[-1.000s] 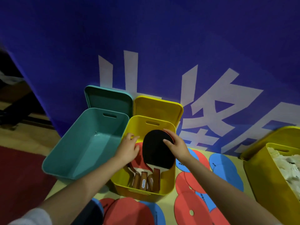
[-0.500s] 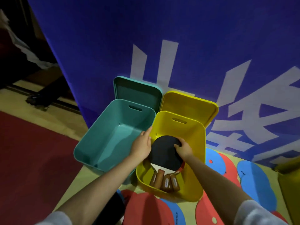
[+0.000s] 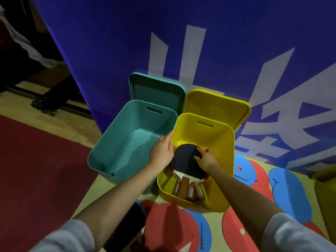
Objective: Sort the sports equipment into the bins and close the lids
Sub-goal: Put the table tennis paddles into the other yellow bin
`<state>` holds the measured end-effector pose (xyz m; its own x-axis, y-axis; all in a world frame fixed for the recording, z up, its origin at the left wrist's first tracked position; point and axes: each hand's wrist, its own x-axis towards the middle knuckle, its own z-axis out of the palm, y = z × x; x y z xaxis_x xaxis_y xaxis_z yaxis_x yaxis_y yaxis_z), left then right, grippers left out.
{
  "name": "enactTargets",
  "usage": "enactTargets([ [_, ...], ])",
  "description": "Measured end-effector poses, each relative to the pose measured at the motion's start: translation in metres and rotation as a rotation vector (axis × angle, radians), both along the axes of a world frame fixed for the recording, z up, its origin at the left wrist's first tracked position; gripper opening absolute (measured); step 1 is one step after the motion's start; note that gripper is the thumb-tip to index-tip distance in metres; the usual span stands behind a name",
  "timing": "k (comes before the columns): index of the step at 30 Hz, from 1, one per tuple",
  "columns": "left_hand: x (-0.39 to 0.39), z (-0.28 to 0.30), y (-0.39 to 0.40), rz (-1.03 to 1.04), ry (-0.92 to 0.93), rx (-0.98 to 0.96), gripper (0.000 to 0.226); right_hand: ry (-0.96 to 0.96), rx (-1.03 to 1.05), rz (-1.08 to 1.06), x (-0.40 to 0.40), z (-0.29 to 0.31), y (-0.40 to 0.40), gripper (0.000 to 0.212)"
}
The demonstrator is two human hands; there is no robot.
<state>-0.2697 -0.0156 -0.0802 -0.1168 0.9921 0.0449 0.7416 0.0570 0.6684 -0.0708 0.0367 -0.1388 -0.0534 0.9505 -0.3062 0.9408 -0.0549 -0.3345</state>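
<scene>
Both hands are down in the yellow bin (image 3: 223, 179), settling table-tennis paddles into it, so this looks like the sorting step, w/ lids not yet touched. The right hand (image 3: 206, 159) has fingers curled on the black face of the top paddle (image 3: 185, 160), pressing or gripping its 3 o'clock edge; can't tell which. The left hand (image 3: 161, 151) sits at the paddle's 9 o'clock, over the bin's left wall, fingers loosely extended; whether it holds the rim or the paddle edge I can't make out.

The paddle lies flat-ish on others, handles (image 3: 189, 190) fanned toward 6 o'clock.

The teal bin (image 3: 131, 142), touching the yellow one at its 9 o'clock, looks empty. The teal lid (image 3: 156, 90) and yellow lid (image 3: 216, 104) lean on the blue banner (image 3: 109, 42) at 12 o'clock.

Next, prob.: let go, check nothing sticks above the rim, then fetch more gear or the yellow lid.

Hard to see: how many paddles are underneath, and another yellow container (image 3: 325, 193) at 3 o'clock, cut off by the frame. Foam shapes (image 3: 289, 195) on the floor are partly hidden by arms.
</scene>
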Motion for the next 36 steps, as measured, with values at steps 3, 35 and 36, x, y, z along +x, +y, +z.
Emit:
enactTargets([
  [3,-0.002,0.009,-0.006,0.002,0.091,0.011,0.046,0.131,0.068,0.009,-0.008,0.026,-0.023,0.051],
  [35,-0.014,-0.051,-0.277,0.472,-0.185,-0.275,0.035,0.594,-0.175,0.096,0.0,0.009,-0.283,0.034],
  [36,-0.019,-0.056,-0.276,0.493,-0.156,-0.319,0.038,0.537,-0.181,0.073,-0.001,0.003,-0.284,0.038],
])
